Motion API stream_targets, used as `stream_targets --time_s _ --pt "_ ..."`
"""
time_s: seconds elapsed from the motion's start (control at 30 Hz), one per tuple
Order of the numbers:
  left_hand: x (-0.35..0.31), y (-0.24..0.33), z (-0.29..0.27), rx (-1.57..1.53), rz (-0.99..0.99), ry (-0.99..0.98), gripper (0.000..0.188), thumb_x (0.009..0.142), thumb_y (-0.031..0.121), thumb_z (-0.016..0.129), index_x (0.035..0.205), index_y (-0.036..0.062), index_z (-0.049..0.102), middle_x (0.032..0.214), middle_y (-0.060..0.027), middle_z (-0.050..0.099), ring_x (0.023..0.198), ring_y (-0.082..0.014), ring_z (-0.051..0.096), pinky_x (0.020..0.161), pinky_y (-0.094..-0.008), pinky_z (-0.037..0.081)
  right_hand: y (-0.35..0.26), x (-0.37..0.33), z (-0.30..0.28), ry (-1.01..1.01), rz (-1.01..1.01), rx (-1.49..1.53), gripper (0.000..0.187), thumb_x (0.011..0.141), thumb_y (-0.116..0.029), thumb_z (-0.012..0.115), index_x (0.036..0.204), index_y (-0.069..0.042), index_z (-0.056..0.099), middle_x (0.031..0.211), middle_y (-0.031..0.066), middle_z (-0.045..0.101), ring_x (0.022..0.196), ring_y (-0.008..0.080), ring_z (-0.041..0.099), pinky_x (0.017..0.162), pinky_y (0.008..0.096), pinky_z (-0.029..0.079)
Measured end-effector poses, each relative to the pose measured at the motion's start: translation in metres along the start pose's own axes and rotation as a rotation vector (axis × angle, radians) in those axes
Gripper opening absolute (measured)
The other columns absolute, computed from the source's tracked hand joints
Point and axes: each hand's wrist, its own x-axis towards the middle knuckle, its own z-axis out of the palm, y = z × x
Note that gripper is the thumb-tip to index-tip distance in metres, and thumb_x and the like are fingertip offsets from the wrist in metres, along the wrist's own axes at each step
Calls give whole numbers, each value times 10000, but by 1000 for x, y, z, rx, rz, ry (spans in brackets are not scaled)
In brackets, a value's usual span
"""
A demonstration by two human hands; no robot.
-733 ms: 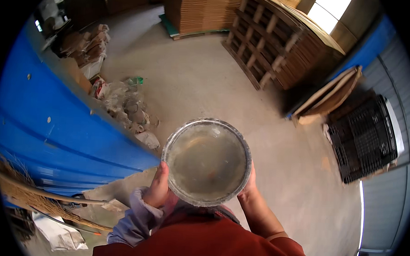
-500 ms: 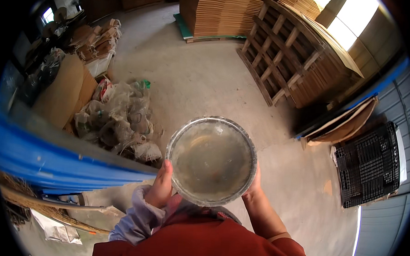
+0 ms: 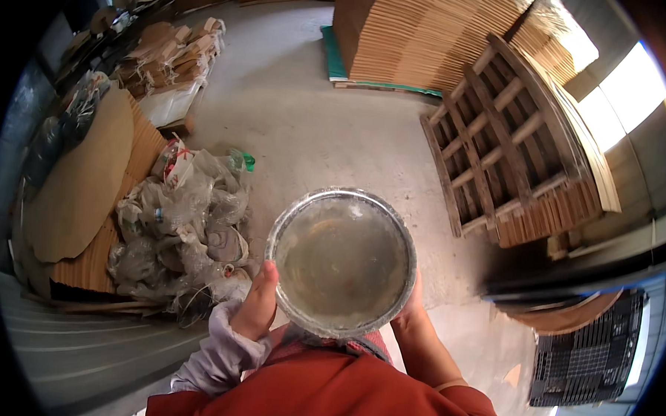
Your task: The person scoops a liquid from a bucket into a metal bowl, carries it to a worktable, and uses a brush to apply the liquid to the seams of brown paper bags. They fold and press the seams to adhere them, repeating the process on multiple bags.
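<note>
My L hand, R hand curled firmly round bowl, 1 per side; bowl btwn, equally near (round, no long axis).

I see heaped plastic bags at my nine o'clock; stacked cardboard at one; a wooden pallet at two; a black pallet at four.

Daylight glares white through a window past the floor's far right edge, leaving shadow beneath a wooden pallet. A small highlight glints inside the round bowl, as fisheye distortion bends straight lines toward black, vignetted corners.
</note>
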Motion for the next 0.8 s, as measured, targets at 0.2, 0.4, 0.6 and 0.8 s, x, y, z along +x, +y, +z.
stream_targets --time_s 0.2,0.4,0.6,0.8 --pt "123 32 -6 -113 117 189 576 1007 431 282 1367 -12 355 1346 -115 459 1209 -220 459 1030 -350 353 -49 152 27 -51 59 -61 419 949 -323 453 1247 -38 525 1235 118 556 1085 251 543 930 395 462" --pt "240 96 -15 -291 125 218 571 1017 405 261 1345 -51 361 1332 -127 461 1200 -201 457 1019 -330 359 -90 297 73 -150 82 -236 401 941 -299 471 1229 -27 536 1206 129 571 1051 246 559 885 388 487" --pt "364 122 -71 -228 139 288 597 996 464 293 1348 -10 377 1309 -117 496 1190 -215 481 1007 -362 377 -107 441 114 -172 190 -164 387 940 -270 471 1229 -19 535 1195 128 576 1049 248 567 882 396 491" --pt "488 189 -127 -60 126 286 601 1005 459 262 1348 -24 364 1335 -117 453 1200 -209 449 1017 -319 345 -116 573 174 -102 122 -157 379 949 -263 425 1196 -10 561 1167 145 598 1013 271 584 872 414 493"
